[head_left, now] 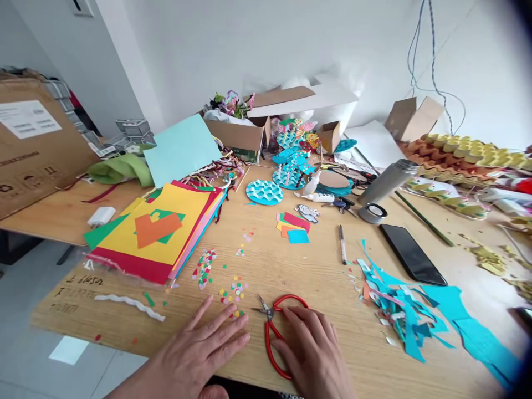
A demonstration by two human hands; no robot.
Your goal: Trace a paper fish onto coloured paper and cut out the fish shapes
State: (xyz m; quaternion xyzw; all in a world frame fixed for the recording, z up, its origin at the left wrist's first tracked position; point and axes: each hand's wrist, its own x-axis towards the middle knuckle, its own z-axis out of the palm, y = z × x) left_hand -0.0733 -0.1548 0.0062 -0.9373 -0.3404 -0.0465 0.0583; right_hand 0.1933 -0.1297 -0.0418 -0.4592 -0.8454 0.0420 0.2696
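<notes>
My left hand (203, 346) lies flat on the wooden table with its fingers spread, beside a scatter of small coloured paper dots (236, 289). Nothing is in it. My right hand (313, 349) is curled over the red handles of a pair of scissors (271, 315). Their blades are parted and point to the upper left, towards the dots. More paper dots (204, 266) lie further up. Small rectangles of coloured paper (298, 235) sit beyond the scissors, below a grey-and-white cut-out figure (308, 213).
Coloured sheets (178, 213) are stacked at left, near a white wavy strip (129, 306). Blue paper scraps (409, 318), a phone (411, 253) and a pen (342, 244) lie at right. Behind stand a metal flask (388, 183), blue paper decorations (293, 160) and a cardboard box (236, 133).
</notes>
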